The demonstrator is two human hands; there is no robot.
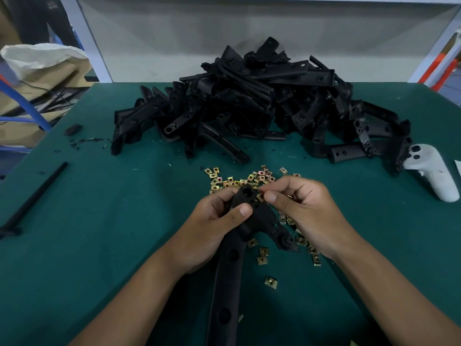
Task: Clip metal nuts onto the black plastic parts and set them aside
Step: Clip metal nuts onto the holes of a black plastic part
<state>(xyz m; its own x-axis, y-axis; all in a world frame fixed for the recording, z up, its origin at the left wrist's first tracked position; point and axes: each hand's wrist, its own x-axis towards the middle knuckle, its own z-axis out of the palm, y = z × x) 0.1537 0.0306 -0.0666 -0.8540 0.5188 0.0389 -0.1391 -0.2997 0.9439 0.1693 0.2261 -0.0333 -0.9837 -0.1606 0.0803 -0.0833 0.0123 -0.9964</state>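
Observation:
My left hand (214,228) grips a long black plastic part (230,275) near its forked top end, thumb pressed on its face. My right hand (301,208) pinches a small brass-coloured metal nut (260,196) against the part's top edge, beside a round hole. The part's long arm runs down toward the bottom of the view. Several loose metal nuts (239,179) lie scattered on the green mat behind and under my hands. A big heap of black plastic parts (249,101) sits at the back of the table.
The green mat (99,221) covers the table. A white handheld controller (431,173) lies at the right edge. A thin black rod (35,198) lies at the left, with a small black block (73,129) behind it. A white sack (42,58) stands off the table's left.

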